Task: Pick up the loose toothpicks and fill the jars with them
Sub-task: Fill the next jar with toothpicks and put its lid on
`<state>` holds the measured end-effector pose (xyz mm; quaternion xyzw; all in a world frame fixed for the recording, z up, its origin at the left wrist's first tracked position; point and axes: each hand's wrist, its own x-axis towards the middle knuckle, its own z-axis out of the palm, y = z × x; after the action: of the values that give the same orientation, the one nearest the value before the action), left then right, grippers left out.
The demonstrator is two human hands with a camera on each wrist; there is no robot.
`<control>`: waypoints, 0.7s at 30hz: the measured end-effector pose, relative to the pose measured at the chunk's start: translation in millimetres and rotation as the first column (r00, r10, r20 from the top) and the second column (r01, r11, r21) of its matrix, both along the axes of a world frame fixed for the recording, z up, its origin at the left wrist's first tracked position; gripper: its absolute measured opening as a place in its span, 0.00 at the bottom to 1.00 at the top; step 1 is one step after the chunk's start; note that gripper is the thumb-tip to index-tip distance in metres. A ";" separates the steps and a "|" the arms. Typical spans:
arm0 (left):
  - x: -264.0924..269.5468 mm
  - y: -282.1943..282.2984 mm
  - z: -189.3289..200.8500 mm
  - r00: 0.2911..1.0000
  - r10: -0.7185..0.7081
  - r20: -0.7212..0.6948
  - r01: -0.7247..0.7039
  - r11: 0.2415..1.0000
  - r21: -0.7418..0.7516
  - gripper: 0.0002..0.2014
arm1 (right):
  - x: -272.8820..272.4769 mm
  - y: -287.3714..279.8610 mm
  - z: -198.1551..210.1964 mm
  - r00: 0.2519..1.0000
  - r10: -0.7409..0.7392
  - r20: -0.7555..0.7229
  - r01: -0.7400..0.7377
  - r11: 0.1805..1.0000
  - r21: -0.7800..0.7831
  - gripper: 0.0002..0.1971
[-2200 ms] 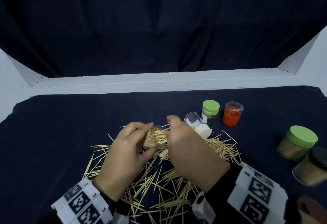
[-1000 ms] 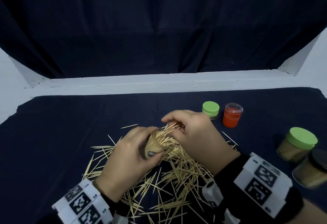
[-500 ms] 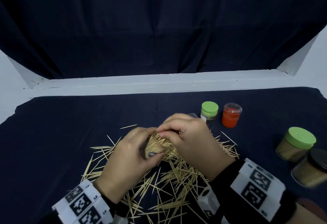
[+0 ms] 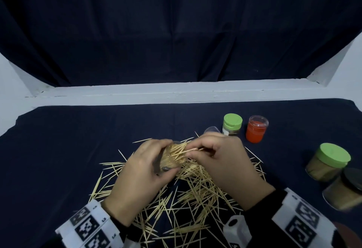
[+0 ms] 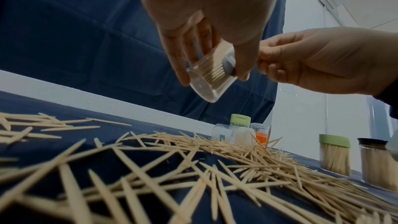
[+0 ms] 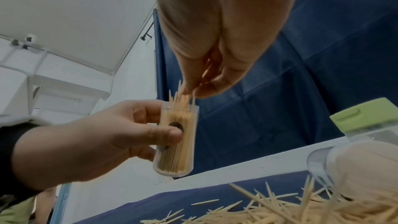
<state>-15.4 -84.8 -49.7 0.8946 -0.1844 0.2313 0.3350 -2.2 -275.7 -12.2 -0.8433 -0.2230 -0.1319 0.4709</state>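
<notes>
My left hand [image 4: 145, 171] grips a small clear jar [image 4: 172, 158] packed with toothpicks, held above the dark cloth and tilted toward the right. The same jar [image 6: 175, 140] appears in the right wrist view and its base [image 5: 212, 81] in the left wrist view. My right hand [image 4: 221, 157] pinches a few toothpicks [image 6: 183, 98] at the jar's open mouth. A heap of loose toothpicks [image 4: 188, 192] lies scattered on the cloth beneath both hands.
Behind the hands lie a clear empty jar on its side [image 4: 211, 130], a green-lidded jar [image 4: 232, 124] and a red-filled jar [image 4: 256, 129]. At the right stand a filled green-lidded jar [image 4: 329, 161] and a dark-lidded filled jar [image 4: 346, 189].
My right hand went down to the pile, gathered toothpicks and came back to the jar's mouth. The left hand has kept the jar nearly in place.
</notes>
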 end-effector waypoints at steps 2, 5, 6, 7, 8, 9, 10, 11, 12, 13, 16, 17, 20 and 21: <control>0.2 -0.2 -1.0 1.000 -0.003 0.017 0.002 1.000 0.030 0.26 | -1.7 4.4 2.4 1.000 0.017 0.021 -0.015 0.996 -0.086 0.03; -0.2 -0.6 -0.1 1.000 -0.001 0.030 0.001 1.000 0.017 0.25 | -4.8 8.2 6.9 1.000 0.020 0.014 -0.018 0.990 -0.136 0.05; -0.4 -0.5 0.5 0.999 0.000 0.035 -0.001 1.000 0.009 0.26 | -5.4 6.9 8.8 0.999 0.022 -0.035 -0.025 0.994 -0.102 0.07; -0.8 -0.2 0.9 0.999 0.004 0.039 -0.004 1.000 0.004 0.26 | -6.0 4.7 11.2 0.993 0.038 -0.111 -0.041 0.999 -0.020 0.10; -1.0 0.2 1.0 0.999 0.011 0.039 -0.011 1.000 0.000 0.26 | -6.9 2.4 13.4 0.979 0.071 -0.192 -0.054 0.994 0.091 0.14; -0.8 0.7 0.9 0.999 0.019 0.036 -0.019 1.000 -0.002 0.27 | -7.6 0.7 14.1 0.963 0.098 -0.253 -0.049 0.981 0.190 0.17; -0.3 1.2 0.7 0.999 0.026 0.031 -0.026 1.000 -0.003 0.27 | -8.5 -0.1 13.9 0.954 0.098 -0.282 -0.024 0.966 0.256 0.17; 0.2 1.5 0.6 0.999 0.031 0.025 -0.031 1.000 -0.004 0.26 | -9.0 0.0 12.7 0.959 0.074 -0.275 0.009 0.958 0.287 0.16; 0.5 1.2 0.5 0.999 0.033 0.020 -0.032 0.999 -0.005 0.26 | -9.7 1.1 10.7 0.970 0.041 -0.239 0.033 0.953 0.300 0.13; 0.7 0.6 0.4 0.999 0.029 0.019 -0.029 1.000 -0.003 0.26 | -10.4 3.1 8.0 0.982 0.016 -0.189 0.042 0.953 0.299 0.11; 0.7 -2.3 -0.9 1.000 -0.002 0.021 0.002 1.000 0.004 0.25 | -11.8 9.8 2.7 0.998 -0.027 -0.055 0.038 0.980 0.196 0.09; 0.7 -2.6 -1.5 1.000 -0.009 0.017 0.009 1.000 0.000 0.26 | -11.3 11.0 1.5 0.999 -0.042 -0.017 0.044 0.988 0.146 0.08; 2.6 -1.8 -1.8 1.000 -0.019 0.013 0.020 1.000 -0.016 0.25 | -6.9 6.8 3.3 0.997 -0.082 0.007 0.081 0.992 0.097 0.11; 3.5 -1.4 -1.5 1.000 -0.025 0.012 0.026 0.999 -0.022 0.25 | -5.8 3.6 5.4 0.996 -0.086 -0.013 0.087 0.987 0.136 0.14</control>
<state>-11.9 -86.2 -51.2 0.8871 -0.1950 0.2342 0.3468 -7.9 -272.1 -6.8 -0.8183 -0.1752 -0.1642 0.5223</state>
